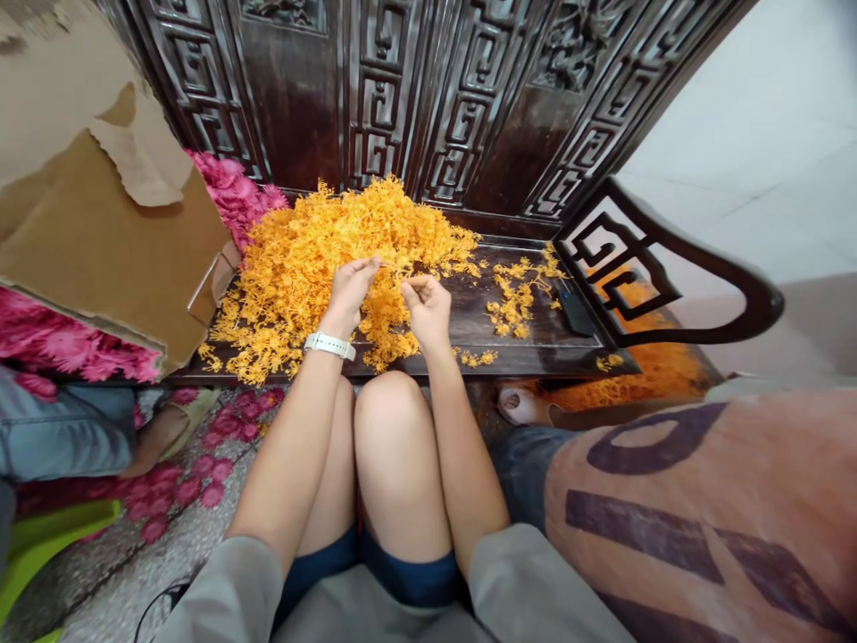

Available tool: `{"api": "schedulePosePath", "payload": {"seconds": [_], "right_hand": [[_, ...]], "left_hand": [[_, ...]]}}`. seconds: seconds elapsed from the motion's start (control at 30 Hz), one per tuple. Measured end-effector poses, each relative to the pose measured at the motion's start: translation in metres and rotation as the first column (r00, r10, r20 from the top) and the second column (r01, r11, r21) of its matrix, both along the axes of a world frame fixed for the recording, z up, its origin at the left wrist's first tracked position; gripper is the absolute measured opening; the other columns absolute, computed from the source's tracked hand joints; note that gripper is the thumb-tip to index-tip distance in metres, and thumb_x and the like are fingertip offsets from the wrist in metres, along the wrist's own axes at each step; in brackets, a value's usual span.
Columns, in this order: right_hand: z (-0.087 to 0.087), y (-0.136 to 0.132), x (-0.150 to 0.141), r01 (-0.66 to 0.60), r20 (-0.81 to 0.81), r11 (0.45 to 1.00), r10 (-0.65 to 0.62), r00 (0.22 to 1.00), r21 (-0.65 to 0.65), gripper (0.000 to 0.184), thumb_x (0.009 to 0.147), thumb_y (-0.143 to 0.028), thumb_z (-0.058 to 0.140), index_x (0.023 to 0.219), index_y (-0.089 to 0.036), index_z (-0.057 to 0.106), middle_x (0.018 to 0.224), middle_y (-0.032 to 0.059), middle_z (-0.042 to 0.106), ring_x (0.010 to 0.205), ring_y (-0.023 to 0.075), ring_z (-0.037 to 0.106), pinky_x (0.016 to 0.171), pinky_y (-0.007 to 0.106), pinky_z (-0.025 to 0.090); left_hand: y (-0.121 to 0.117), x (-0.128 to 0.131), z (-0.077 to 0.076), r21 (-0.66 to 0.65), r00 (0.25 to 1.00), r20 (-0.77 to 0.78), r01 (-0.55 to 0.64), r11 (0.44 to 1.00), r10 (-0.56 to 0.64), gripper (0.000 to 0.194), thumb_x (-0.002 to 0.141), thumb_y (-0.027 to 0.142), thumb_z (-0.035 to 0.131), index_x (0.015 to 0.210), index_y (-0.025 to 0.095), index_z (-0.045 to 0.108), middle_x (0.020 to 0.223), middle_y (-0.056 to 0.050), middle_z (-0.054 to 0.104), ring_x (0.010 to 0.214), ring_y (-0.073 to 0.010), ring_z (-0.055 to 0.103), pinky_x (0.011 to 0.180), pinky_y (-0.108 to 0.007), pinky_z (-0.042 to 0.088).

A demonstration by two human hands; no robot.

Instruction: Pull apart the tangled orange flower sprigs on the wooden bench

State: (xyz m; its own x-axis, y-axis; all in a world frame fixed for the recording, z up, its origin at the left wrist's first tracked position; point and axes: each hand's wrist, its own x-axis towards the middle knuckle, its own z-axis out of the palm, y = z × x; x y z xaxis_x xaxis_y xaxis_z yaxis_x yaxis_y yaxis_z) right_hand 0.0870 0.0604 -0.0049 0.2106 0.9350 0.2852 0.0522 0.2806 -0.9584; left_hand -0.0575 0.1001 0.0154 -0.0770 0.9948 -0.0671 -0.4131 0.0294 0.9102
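Observation:
A large heap of orange-yellow artificial flower sprigs [287,277] is piled on the dark wooden bench [469,308] in front of me. My left hand [351,290], with a pale watch band on its wrist, is raised over the front of the heap, thumb and fingers pinched on a thin yellow flower sprig [394,267]. Close by on the right, my right hand [429,309] also pinches at this sprig, its fingertips closed. The exact grip points are small and partly lost against the yellow heap behind.
Loose yellow sprigs [515,295] and a dark phone-like object [574,308] lie near the bench's armrest [669,268]. Left stands a torn cardboard box [100,241] beside pink flowers [231,192]. People sit at both sides; a printed sack-like surface [669,500] is close on my right.

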Motion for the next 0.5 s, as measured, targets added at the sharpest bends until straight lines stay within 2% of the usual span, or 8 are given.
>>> {"api": "schedulePosePath", "payload": {"seconds": [0.07,0.17,0.27,0.33,0.4,0.43,0.47,0.5], "right_hand": [[0.011,-0.005,-0.002,-0.091,0.025,0.996,0.091,0.996,0.009,0.044,0.083,-0.061,0.085,0.088,-0.022,0.066,0.081,0.0007,0.065,0.074,0.0154,0.056,0.073,0.032,0.048],[0.030,-0.015,-0.008,-0.286,0.105,0.958,0.282,0.954,0.025,0.035,0.087,-0.049,0.085,0.082,-0.021,0.064,0.076,-0.0006,0.062,0.070,0.0144,0.052,0.071,0.031,0.046],[0.046,-0.028,-0.007,-0.355,0.182,0.934,0.342,0.922,0.048,0.035,0.089,-0.043,0.086,0.075,-0.020,0.062,0.075,-0.0003,0.061,0.071,0.0142,0.052,0.071,0.031,0.045],[0.057,-0.039,-0.002,-0.504,0.147,0.862,0.491,0.858,0.062,0.040,0.088,-0.048,0.089,0.073,-0.021,0.064,0.074,0.0008,0.063,0.068,0.0140,0.053,0.066,0.030,0.044],[0.067,-0.049,0.007,-0.673,0.079,0.729,0.669,0.739,0.123,0.041,0.086,-0.052,0.092,0.073,-0.021,0.067,0.073,0.0023,0.067,0.064,0.0140,0.055,0.060,0.030,0.045],[0.072,-0.052,0.011,-0.697,0.041,0.694,0.702,0.711,0.181,0.040,0.086,-0.052,0.092,0.074,-0.022,0.069,0.073,0.0027,0.068,0.063,0.0140,0.056,0.059,0.030,0.047],[0.075,-0.053,0.016,-0.658,-0.007,0.713,0.680,0.733,0.242,0.036,0.087,-0.052,0.092,0.078,-0.023,0.072,0.076,0.0029,0.069,0.063,0.0140,0.057,0.060,0.030,0.048],[0.075,-0.051,0.021,-0.560,-0.072,0.777,0.600,0.796,0.286,0.033,0.089,-0.053,0.090,0.085,-0.025,0.074,0.081,0.0032,0.071,0.066,0.0141,0.058,0.061,0.030,0.051]], "left_hand": [[0.002,0.001,-0.001,-0.011,0.996,0.029,-0.088,0.996,0.088,0.024,0.089,0.011,0.076,0.067,0.017,0.069,0.067,0.001,0.057,0.062,-0.0102,0.041,0.061,-0.022,0.034],[0.000,0.006,0.000,-0.028,0.988,0.032,-0.153,0.988,0.154,0.034,0.083,-0.004,0.067,0.057,0.017,0.060,0.064,0.002,0.053,0.061,-0.0096,0.041,0.065,-0.023,0.035],[-0.001,0.012,0.000,-0.013,0.983,0.025,-0.182,0.983,0.183,0.035,0.085,-0.007,0.063,0.059,0.016,0.063,0.064,0.003,0.053,0.063,-0.0096,0.043,0.068,-0.023,0.038],[0.003,0.010,-0.002,-0.010,0.970,0.028,-0.242,0.970,0.242,0.034,0.090,-0.004,0.064,0.062,0.016,0.064,0.065,0.003,0.055,0.065,-0.0098,0.046,0.070,-0.022,0.040],[0.011,0.004,-0.006,-0.056,0.944,0.061,-0.322,0.945,0.325,0.035,0.097,0.004,0.067,0.064,0.017,0.062,0.066,0.003,0.055,0.064,-0.0097,0.046,0.068,-0.021,0.040],[0.014,0.001,-0.008,-0.085,0.933,0.086,-0.343,0.935,0.350,0.034,0.098,0.009,0.069,0.066,0.017,0.061,0.067,0.002,0.056,0.063,-0.0095,0.046,0.066,-0.021,0.040],[0.017,-0.002,-0.009,-0.104,0.932,0.113,-0.335,0.937,0.346,0.033,0.099,0.014,0.071,0.068,0.018,0.061,0.069,0.002,0.057,0.063,-0.0096,0.048,0.065,-0.021,0.040],[0.018,-0.005,-0.011,-0.102,0.939,0.138,-0.304,0.947,0.316,0.030,0.099,0.018,0.074,0.071,0.018,0.062,0.072,0.001,0.060,0.065,-0.0100,0.051,0.065,-0.021,0.041]]}}
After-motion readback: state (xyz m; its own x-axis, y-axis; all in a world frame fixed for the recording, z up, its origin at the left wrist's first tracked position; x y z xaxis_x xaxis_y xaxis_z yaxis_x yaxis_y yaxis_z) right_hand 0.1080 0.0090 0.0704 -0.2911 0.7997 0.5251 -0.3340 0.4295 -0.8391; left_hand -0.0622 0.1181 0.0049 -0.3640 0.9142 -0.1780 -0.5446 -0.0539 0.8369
